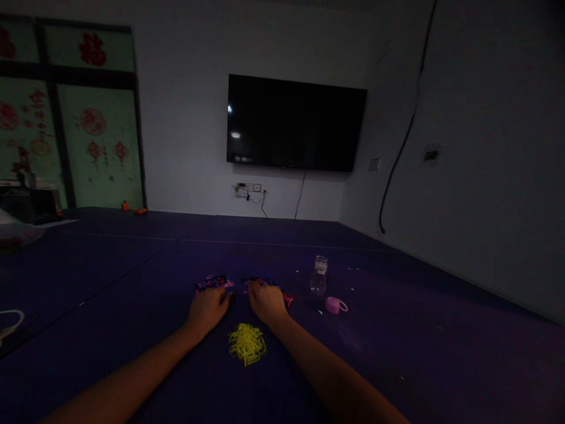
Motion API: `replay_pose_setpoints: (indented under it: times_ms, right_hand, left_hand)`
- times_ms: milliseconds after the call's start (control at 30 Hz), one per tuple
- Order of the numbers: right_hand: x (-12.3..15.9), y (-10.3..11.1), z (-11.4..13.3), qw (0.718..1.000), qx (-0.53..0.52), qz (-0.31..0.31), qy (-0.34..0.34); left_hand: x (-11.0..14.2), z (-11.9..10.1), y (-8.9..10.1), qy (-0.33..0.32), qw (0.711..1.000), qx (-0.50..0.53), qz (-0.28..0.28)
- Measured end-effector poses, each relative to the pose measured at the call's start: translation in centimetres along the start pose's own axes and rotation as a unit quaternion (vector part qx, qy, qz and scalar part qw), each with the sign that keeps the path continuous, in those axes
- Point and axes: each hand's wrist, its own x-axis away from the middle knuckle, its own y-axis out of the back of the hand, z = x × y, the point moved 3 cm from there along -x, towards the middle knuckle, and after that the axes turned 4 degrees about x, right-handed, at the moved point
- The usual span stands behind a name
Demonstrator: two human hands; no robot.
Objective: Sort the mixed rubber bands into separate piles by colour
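My left hand (207, 306) rests against a loose pile of mixed pink, red and dark rubber bands (209, 284). Its thumb stands apart from the fingers, which bend down over the far side, partly hidden. To the right, a second mixed pile of rubber bands (286, 299) lies under and around my right hand (268, 303). That hand is palm down, loosely bent, with its fingertips among the bands. Nothing shows lifted in either hand. Between my forearms, nearer to me, sits a heap of yellow rubber bands (248, 343), touched by neither hand.
A clear bottle (318, 277) stands uncapped to the right, with a pink looped cap (332, 305) beside it. Small white scraps dot the purple surface (397, 330). A white loop-shaped thing (15, 318) lies far left. A television (295, 123) hangs on the wall beyond.
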Motion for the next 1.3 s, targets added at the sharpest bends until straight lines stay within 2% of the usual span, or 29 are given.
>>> replay_pose_setpoints:
  times_ms: [133, 267, 400, 500, 600, 667, 733, 800, 867, 933, 1067, 1300]
  right_hand:
    - [-0.1, 0.0, -0.2, 1.0, -0.024, 0.004, 0.0]
    - [-0.3, -0.3, -0.2, 0.997, -0.07, -0.011, 0.021]
    - [-0.5, -0.9, -0.2, 0.991, -0.119, -0.014, 0.066]
    - [-0.5, -1.0, -0.4, 0.988, -0.131, -0.028, 0.071]
    - [-0.4, -0.6, -1.2, 0.993, -0.102, -0.066, -0.006]
    - [-0.2, -0.4, -2.0, 0.988, -0.078, -0.093, -0.097]
    - [0.1, -0.6, -2.8, 0.974, -0.069, -0.1, -0.19]
    - [0.2, -1.1, -3.5, 0.96, -0.08, -0.084, -0.256]
    - [0.1, -1.9, -4.0, 0.952, -0.102, -0.063, -0.282]
    - [-0.1, -2.6, -4.3, 0.95, -0.123, -0.065, -0.279]
    - [-1.1, -3.3, -4.9, 0.946, -0.181, -0.107, -0.245]
    - [-3.1, -4.0, -5.3, 0.927, -0.32, -0.13, -0.147]
  left_hand:
    - [-0.5, 0.2, -0.5, -0.043, 0.995, 0.087, -0.007]
    - [-0.9, 0.4, -0.7, -0.09, 0.972, 0.216, -0.021]
    - [-1.1, 0.9, -0.5, -0.09, 0.951, 0.29, -0.049]
    - [-1.1, 1.6, 0.1, -0.054, 0.959, 0.249, -0.127]
    - [-1.2, 2.5, 0.4, 0.031, 0.974, 0.124, -0.187]
    - [-1.5, 3.3, -0.1, 0.115, 0.976, 0.064, -0.172]
    - [-1.8, 4.2, -1.0, 0.19, 0.972, 0.044, -0.127]
    - [-2.1, 5.0, -2.0, 0.216, 0.972, 0.049, -0.084]
    - [-2.5, 5.4, -2.9, 0.197, 0.977, 0.06, -0.057]
    - [-2.9, 5.7, -3.6, 0.168, 0.983, 0.068, -0.035]
    - [-3.6, 5.5, -4.4, 0.115, 0.99, 0.076, 0.009]
    - [-4.5, 4.0, -5.1, 0.014, 0.995, 0.098, 0.034]
